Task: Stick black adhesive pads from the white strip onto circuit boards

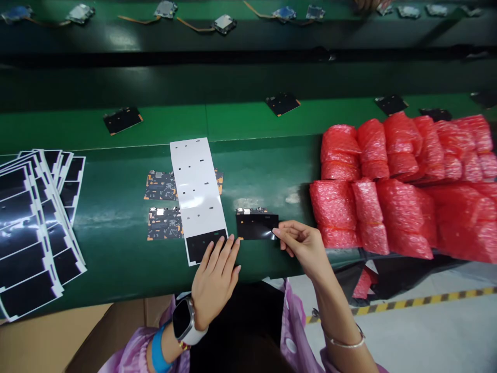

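My left hand (216, 272) lies flat with fingers stretched out, pressing the near end of a long white backing sheet (196, 191) that carries one black film sticker (202, 243) at its bottom. My right hand (301, 243) pinches the right edge of a glossy black film (257, 226) lying over a circuit board (252, 211) on the green bench. Two bare circuit boards (164, 224) sit left of the sheet, one behind the other.
A fanned stack of sticker sheets (34, 228) lies at the left. Several red bubble-wrap packets (396, 181) are piled at the right. Film-covered boards (122, 120) ride the green conveyor behind; other boards (224, 23) sit on the far belt. Another person's hand (367, 4) shows at the top.
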The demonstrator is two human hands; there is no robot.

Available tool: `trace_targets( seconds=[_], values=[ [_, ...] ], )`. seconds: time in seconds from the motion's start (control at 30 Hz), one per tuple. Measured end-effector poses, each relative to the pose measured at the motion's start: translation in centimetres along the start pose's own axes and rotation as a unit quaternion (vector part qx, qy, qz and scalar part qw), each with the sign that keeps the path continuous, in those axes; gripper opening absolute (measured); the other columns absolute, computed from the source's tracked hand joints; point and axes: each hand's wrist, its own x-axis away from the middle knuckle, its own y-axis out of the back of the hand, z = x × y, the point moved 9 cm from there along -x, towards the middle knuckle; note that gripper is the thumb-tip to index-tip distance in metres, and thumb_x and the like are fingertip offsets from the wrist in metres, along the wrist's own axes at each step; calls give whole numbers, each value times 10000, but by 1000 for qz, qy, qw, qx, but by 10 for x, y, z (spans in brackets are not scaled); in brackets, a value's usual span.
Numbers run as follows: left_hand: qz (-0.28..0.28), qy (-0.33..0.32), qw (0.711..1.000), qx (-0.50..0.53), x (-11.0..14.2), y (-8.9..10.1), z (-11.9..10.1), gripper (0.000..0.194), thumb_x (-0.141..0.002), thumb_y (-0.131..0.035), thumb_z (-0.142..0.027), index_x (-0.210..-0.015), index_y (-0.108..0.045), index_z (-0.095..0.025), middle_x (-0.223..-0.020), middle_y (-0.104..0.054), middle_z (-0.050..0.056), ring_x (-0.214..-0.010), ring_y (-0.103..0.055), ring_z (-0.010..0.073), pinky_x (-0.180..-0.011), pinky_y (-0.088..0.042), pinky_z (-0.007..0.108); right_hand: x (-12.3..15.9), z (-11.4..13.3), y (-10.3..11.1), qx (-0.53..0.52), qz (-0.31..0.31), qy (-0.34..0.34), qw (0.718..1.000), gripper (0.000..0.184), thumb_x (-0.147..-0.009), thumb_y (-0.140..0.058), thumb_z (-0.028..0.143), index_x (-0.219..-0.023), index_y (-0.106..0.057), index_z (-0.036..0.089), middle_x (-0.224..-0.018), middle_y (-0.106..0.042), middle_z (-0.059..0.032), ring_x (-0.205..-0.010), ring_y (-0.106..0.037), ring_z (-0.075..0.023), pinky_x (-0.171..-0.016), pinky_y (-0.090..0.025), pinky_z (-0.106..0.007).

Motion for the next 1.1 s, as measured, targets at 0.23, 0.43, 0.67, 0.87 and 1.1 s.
trace_targets(
  seconds=[0.23, 0.43, 0.67, 0.87, 1.1],
  values=[
    [-18, -1, 999, 38, 0, 19, 1, 630, -1019, -467, -209, -1602, -251, -104, -1461, -604, 106, -1378, -520, 257, -1192, -367, 423, 0, 0, -2, -6, -2, -4, 1000, 446, -674, -872, 534, -794, -683, 147, -483, -575, 24, -373, -407, -70, -358, -285, -191],
    [22, -19, 1000, 11, -20, 21, 1, 543, -1033, -455, -297, -1542, -397, -119, -1569, -496, 60, -1433, -458, 271, -1211, -348, 451, 1, 5, -1, 2, -8, -3, 1000, 466, -656, -877, 557, -772, -684, 149, -478, -567, 23, -379, -414, -77, -354, -298, -197],
    [54, -22, 998, -29, -36, 0, 7, 559, -1053, -400, -400, -1572, -353, -197, -1629, -374, -4, -1497, -377, 251, -1245, -295, 501, 0, -1, -1, -4, -5, -11, 1000, 457, -640, -900, 532, -775, -697, 146, -479, -586, 16, -386, -443, -78, -361, -324, -185],
    [29, -26, 998, -40, -35, 2, 7, 499, -1067, -365, -339, -1542, -414, -193, -1620, -375, -31, -1458, -433, 245, -1282, -181, 485, 3, 10, 31, 39, -16, -10, 999, 460, -741, -819, 578, -692, -722, 131, -637, -714, -88, -446, -579, -125, -398, -471, -215],
    [-4, -30, 1000, 0, -38, 17, 14, 473, -1029, -401, -171, -1498, -462, -179, -1572, -495, 33, -1463, -410, 279, -1235, -260, 507, 72, 46, -40, 374, -43, 323, 868, 353, -1029, -491, 256, -1333, -657, 182, -1368, -658, -157, -1261, -636, -318, -1099, -492, -540]
  ],
)
